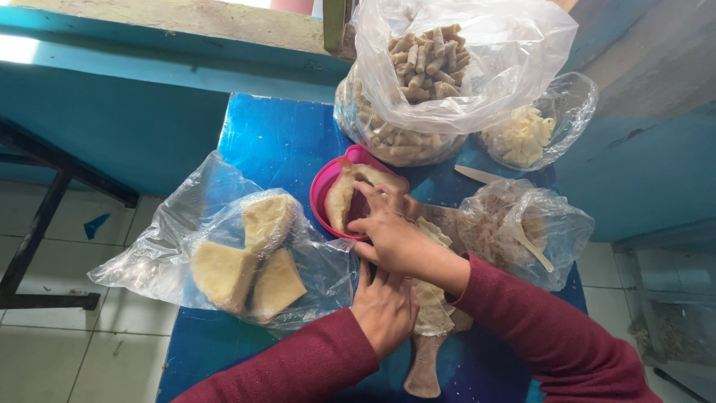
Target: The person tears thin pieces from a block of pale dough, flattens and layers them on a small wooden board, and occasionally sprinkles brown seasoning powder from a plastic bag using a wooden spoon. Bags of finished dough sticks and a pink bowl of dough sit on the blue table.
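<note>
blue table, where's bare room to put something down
The blue table is bare at the back left, between the wrapped dough wedges and the bag of rolled sticks. A small strip shows at front left, below that wrap. Centre and right are crowded: pink bowl, both hands, bags.

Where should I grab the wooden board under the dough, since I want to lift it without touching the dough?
Grip the wooden board by its bare handle, coming from the near edge of the blue table. The handle sticks out toward the person, while dough and the left hand cover the blade.
</note>
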